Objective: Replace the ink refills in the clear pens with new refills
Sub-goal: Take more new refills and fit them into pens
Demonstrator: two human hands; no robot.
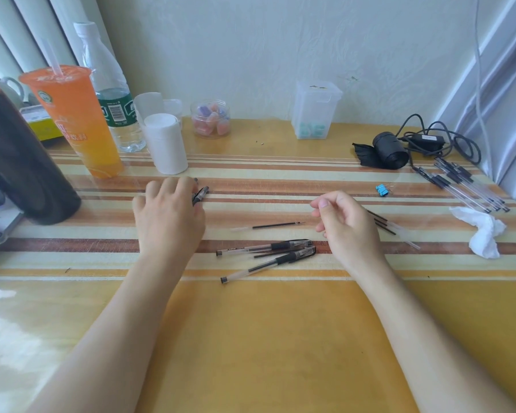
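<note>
My left hand (pixel 169 217) lies palm down on the striped table, its fingers closed on a small black and clear pen part (pixel 200 194) that sticks out at its far side. My right hand (pixel 344 223) hovers loosely curled with nothing visible in it. One loose ink refill (pixel 268 226) lies between the hands. Two clear pens with black grips (pixel 265 254) lie crossed just in front of it. Several refills (pixel 382 223) stick out from behind my right hand. Several capped clear pens (pixel 465 184) lie at the far right.
An orange drink cup (pixel 72 120), a water bottle (pixel 111 93), a white cylinder (pixel 166 143) and a dark flask (pixel 18 162) stand at the back left. A candy jar (pixel 210 119), a clear box (pixel 315 110), a black roll with cables (pixel 390 150), a blue clip (pixel 381 190) and a crumpled tissue (pixel 483 231) lie further right.
</note>
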